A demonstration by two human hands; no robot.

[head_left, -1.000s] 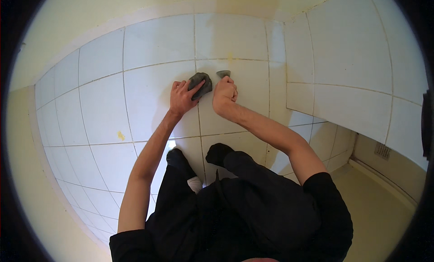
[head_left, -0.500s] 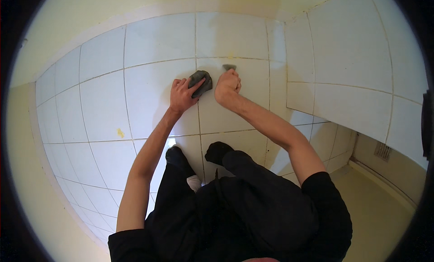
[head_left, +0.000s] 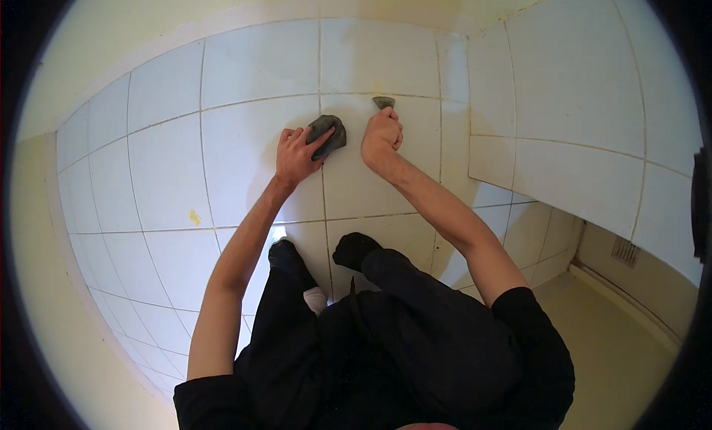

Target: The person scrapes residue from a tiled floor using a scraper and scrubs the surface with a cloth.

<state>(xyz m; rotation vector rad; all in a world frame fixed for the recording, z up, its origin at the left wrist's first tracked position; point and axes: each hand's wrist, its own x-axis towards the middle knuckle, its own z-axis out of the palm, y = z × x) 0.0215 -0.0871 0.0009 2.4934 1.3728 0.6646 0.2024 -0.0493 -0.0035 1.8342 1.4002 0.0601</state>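
Observation:
My left hand (head_left: 297, 155) is closed on a crumpled dark grey rag (head_left: 327, 136), which rests against the white tiles (head_left: 259, 129) beside a vertical grout line. To its right, my right hand (head_left: 382, 135) is a fist around a small scraper; only the flared grey blade (head_left: 383, 102) shows beyond the fingers, and the handle is hidden in my grip. The blade lies close to a horizontal grout line. Just above it is a faint yellow mark (head_left: 377, 87) on the tile.
Another yellow smear (head_left: 195, 218) marks a tile at left. My dark-clad feet (head_left: 356, 250) are on the tiles below my hands. A tiled boxed section (head_left: 567, 96) stands at right, with a small vent grille (head_left: 625, 251) beneath. A pale yellow wall (head_left: 222, 7) borders the far side.
My right hand and the scraper have shifted slightly right, with the blade now angled differently and nearer the grout line. My left hand stays with the rag at nearly the same place.

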